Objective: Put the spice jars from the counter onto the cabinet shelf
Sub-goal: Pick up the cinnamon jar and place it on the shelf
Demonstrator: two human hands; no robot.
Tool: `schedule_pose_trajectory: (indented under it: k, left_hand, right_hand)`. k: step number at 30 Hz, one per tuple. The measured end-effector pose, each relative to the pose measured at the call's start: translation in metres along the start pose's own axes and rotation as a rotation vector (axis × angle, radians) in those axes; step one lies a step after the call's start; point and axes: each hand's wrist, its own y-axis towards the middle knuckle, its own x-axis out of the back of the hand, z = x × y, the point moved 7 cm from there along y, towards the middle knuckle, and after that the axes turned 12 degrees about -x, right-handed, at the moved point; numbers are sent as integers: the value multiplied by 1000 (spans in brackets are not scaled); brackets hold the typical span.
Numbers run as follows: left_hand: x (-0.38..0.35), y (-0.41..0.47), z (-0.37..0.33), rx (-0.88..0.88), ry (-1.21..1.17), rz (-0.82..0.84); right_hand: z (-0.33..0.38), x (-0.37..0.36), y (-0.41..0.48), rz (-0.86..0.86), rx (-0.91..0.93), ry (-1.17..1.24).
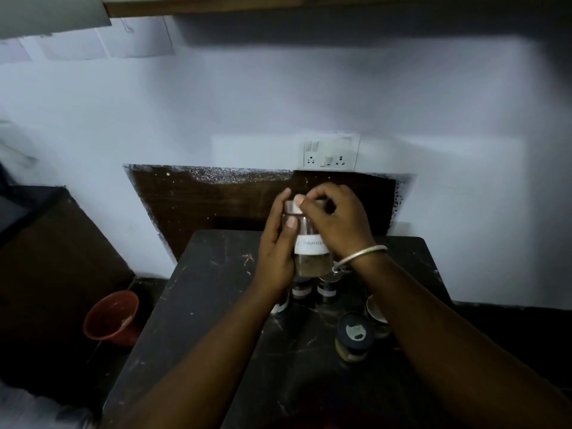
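Observation:
A glass spice jar [311, 252] with a white label and a metal lid is held up above the dark counter [201, 305]. My left hand [277, 246] grips the jar's side, thumb on the glass. My right hand [334, 218] curls over the lid from the right, fingers around the top. Below the hands, several small jars stand on the counter: two dark ones [326, 289] behind, a blue-lidded jar [354, 335] nearer me, and a silver-lidded one [376, 311] partly hidden by my right forearm. A wooden shelf edge [278, 6] runs along the top.
A red bucket [110, 317] stands on the floor left of the counter. A dark cabinet [46, 258] sits further left. A switch and socket plate [331, 154] is on the white wall above a dark wooden panel [216, 199].

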Motion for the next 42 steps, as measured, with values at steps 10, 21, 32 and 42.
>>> schedule_pose_trajectory:
  k: [10,21,32,42]
  left_hand:
    - [-41,33,-98,-35,-291,25]
    - [-53,36,-116,-18,-338,62]
    - [-47,43,-115,-8,-317,58]
    - [-43,71,-123,-55,-342,64]
  right_hand:
    - [62,59,-41,104,184,897]
    - [76,74,-46,69,143,932]
    - [84,70,-42,45,117,844]
    - [116,84,-38,-107,222,286]
